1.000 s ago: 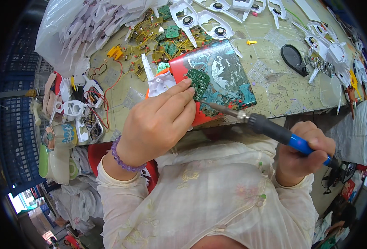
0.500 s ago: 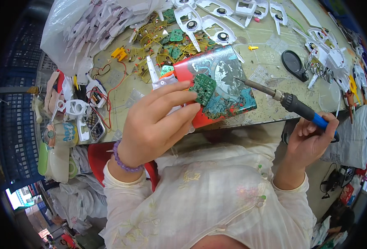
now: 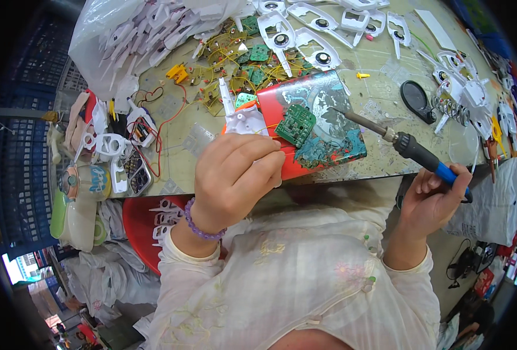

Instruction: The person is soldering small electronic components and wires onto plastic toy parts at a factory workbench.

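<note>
My right hand (image 3: 430, 198) is closed round the blue handle of a soldering iron (image 3: 425, 153). The iron's tip points left, over a red box with a teal and silver picture (image 3: 331, 137). Just right of my left hand (image 3: 235, 178), a green circuit board (image 3: 296, 125) lies over that box. A white plastic housing (image 3: 245, 119) with an orange part stands against the left hand's knuckles. The left hand's fingers are curled together by the board's lower left corner. What they pinch is hidden beneath them.
Beyond the box is a heap of green boards with yellow wires (image 3: 258, 64). White handle-shaped shells (image 3: 282, 39) lie at the back, and a bag of white parts (image 3: 159, 29) at back left. A black oval lid (image 3: 416, 100) and a metal coil stand (image 3: 452, 105) sit at right.
My left hand has drawn back toward me from the circuit board, its fingers curling by the white housing. The soldering iron keeps nearly the same pose. The whole view has shifted slightly.
</note>
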